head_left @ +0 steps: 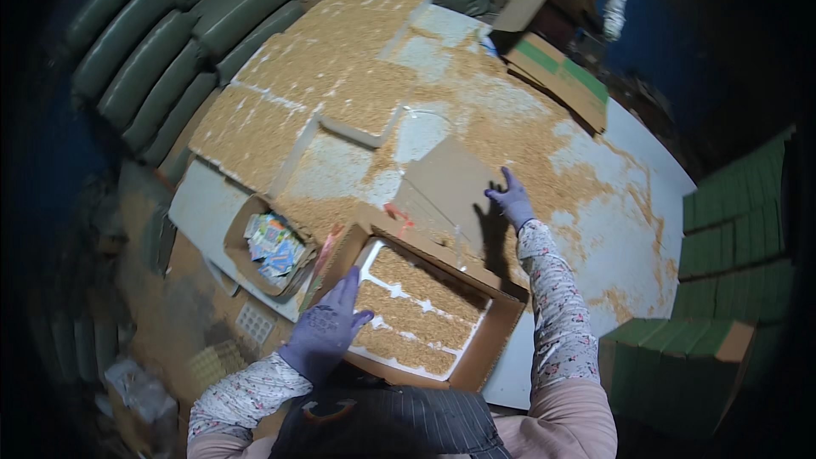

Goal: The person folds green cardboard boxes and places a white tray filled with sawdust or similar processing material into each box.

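In front of me stands an open cardboard box (495, 340) with a white tray (422, 301) in it, its rows filled with tan, sawdust-like shavings. My left hand (327, 327), in a purple glove, lies along the box's left side, fingers stretched out and thumb over the tray edge. My right hand (512, 201), gloved the same, reaches over the table beyond the box. Its fingers are apart and hold nothing. Beside it, a flat cardboard sheet (446, 183) lies on the table; whether the fingertips touch it I cannot tell.
Shavings cover much of the white table (629, 238). Several shaving-filled trays (323, 51) sit together at the far left. A small box of printed cards (276, 248) is at left. Green sacks (246, 13) are piled behind; green-marked cartons (680, 357) stand at right, another carton (561, 76) at back.
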Demonstrator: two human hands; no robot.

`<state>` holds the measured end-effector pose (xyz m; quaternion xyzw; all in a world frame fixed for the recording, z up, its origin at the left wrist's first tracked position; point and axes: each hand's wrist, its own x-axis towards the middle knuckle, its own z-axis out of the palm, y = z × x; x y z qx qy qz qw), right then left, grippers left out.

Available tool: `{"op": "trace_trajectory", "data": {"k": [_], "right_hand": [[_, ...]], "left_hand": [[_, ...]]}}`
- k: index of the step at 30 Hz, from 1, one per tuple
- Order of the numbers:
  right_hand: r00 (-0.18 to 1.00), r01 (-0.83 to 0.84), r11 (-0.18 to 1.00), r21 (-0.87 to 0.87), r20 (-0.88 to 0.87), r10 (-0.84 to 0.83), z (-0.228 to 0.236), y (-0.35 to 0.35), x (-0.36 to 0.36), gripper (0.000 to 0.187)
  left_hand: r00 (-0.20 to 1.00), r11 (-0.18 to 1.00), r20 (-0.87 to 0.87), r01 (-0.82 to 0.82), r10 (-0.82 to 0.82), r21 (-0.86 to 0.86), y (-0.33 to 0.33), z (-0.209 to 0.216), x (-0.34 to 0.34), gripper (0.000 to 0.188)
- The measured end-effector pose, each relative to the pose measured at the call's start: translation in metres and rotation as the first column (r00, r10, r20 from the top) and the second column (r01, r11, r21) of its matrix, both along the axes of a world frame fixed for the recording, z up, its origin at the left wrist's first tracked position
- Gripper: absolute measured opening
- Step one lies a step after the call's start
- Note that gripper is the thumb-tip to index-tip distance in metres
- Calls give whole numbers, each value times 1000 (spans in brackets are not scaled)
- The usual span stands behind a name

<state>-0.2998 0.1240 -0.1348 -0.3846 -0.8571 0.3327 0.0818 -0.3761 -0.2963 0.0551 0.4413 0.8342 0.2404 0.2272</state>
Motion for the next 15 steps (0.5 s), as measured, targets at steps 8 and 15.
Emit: {"op": "trace_trajectory", "data": {"k": [8, 15], "right_hand": [[985, -9, 920, 391, 164, -60, -16, -12, -2, 90], [961, 98, 994, -38, -254, -105, 78, -45, 83, 19]], "left_hand": [[866, 879, -157, -457, 474, 136, -65, -17, -70, 26], [790, 777, -482, -554, 378, -299, -64, -160, -148, 36]]}}
